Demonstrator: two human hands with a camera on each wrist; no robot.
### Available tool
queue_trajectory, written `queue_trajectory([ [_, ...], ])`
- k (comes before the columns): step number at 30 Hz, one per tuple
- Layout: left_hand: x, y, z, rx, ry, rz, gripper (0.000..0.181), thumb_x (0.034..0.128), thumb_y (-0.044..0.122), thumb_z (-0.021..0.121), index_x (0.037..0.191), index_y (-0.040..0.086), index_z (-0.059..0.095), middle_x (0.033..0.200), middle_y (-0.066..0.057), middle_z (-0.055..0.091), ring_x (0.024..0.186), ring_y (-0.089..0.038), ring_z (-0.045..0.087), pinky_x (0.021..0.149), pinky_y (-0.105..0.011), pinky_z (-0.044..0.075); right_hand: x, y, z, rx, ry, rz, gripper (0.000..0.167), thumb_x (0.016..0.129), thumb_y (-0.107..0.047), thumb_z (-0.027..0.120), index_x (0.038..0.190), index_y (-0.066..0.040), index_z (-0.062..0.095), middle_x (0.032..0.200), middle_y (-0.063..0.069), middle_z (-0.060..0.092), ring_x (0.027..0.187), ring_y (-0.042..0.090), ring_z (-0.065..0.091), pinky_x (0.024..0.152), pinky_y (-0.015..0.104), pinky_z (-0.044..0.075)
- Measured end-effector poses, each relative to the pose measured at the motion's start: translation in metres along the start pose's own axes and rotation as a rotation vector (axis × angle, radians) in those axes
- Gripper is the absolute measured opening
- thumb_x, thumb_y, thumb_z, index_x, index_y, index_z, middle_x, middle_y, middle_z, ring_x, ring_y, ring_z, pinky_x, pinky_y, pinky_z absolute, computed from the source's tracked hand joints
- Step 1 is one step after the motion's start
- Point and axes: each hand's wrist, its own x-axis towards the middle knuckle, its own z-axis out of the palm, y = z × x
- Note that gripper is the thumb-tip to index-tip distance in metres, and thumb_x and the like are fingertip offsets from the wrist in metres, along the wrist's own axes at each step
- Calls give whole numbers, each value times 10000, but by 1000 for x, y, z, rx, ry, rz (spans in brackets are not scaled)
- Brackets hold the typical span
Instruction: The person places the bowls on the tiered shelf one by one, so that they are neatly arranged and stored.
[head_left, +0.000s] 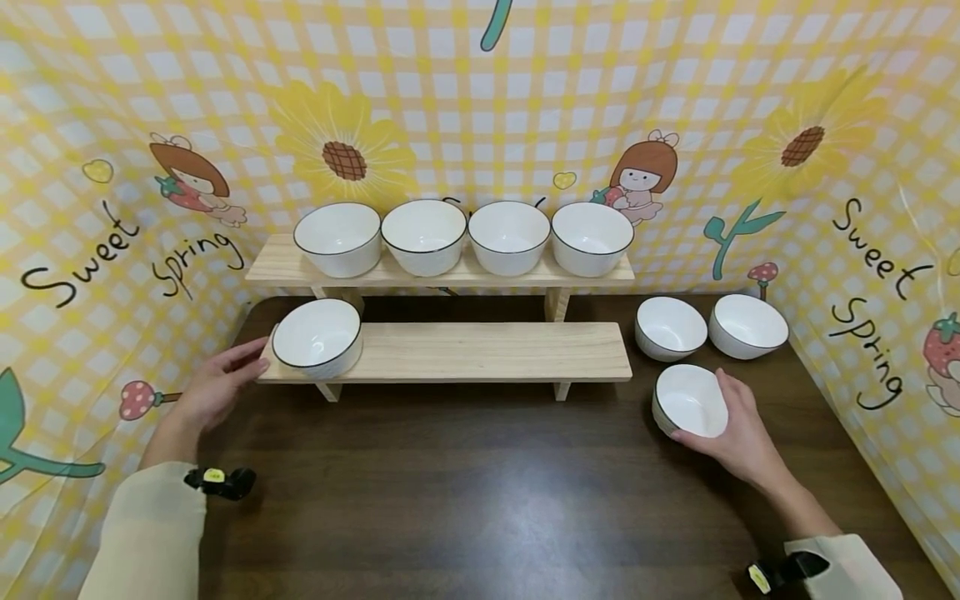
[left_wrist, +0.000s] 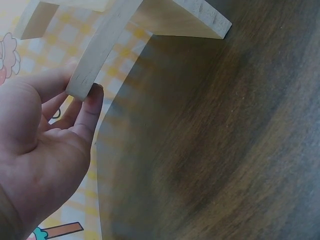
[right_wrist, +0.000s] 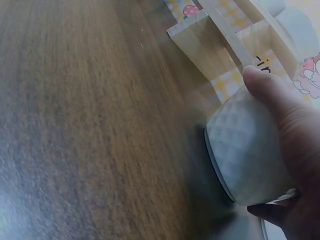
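One bowl (head_left: 686, 398) at four o'clock could be slipping if your gripping right hand (head_left: 738, 431) loosens; your left hand (head_left: 213, 390) is pinching the lower shelf (head_left: 480, 350).

A dark wood-grain tabletop (head_left: 450, 492) carries a pale two-tier shelf (head_left: 450, 352). Right of the shelf, two white bowls (head_left: 671, 328) stand on the tabletop; whether a third bowl (head_left: 688, 402), held, touches it is unclear. The shelf's upper tier (head_left: 461, 277) bears four bowls (head_left: 423, 239), its lower tier (head_left: 555, 348) one bowl (head_left: 318, 337), leftmost.
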Motion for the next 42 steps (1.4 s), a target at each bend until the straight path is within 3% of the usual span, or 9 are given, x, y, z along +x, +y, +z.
queue_trajectory([
  [9,-3,2,0,-32,3,8,753,979,431,662,1591,115,356,1461,-13,443,1101,33,474,849,-111,443,0,-2,0,-15,27,-12,1167,656,-248,954,1512,150,267,1448,388,291,1267,553,361,947,678,344],
  [19,-1,2,0,11,-6,-10,771,993,452,628,1601,92,317,1570,-158,334,1154,-12,460,855,-120,442,-4,-1,-1,-23,43,-36,1156,646,-238,959,1504,146,286,1422,378,309,1228,549,382,913,685,354],
  [26,1,0,-2,47,-11,-35,767,1007,469,598,1613,116,288,1626,-201,256,1247,-84,429,1061,-319,435,-6,-6,-5,-12,52,-57,1166,626,-219,968,1508,136,293,1424,372,306,1234,544,372,917,685,344],
  [32,0,3,0,53,-7,-31,763,1016,465,586,1612,98,283,1625,-219,254,1239,-95,430,1130,-474,374,-5,-16,-10,9,48,-83,1188,611,-208,973,1528,111,289,1441,355,309,1253,523,369,927,672,339],
  [34,-1,5,1,65,0,-25,763,1016,469,582,1608,87,290,1620,-225,263,1227,-96,437,1110,-462,396,-5,-21,-11,14,42,-95,1201,609,-212,976,1537,102,280,1447,350,310,1258,518,368,928,672,340],
  [39,-4,9,4,90,28,-15,758,1015,471,586,1590,52,325,1605,-232,299,1200,-84,455,902,-176,456,-4,-34,-13,25,26,-122,1211,605,-208,979,1544,93,278,1450,336,313,1253,509,380,910,674,357],
  [42,-6,12,5,86,39,-15,759,1013,468,593,1583,38,335,1600,-232,306,1201,-89,456,833,-114,435,-3,-40,-13,30,20,-137,1210,602,-202,981,1544,93,281,1456,327,313,1250,503,387,901,673,365],
])
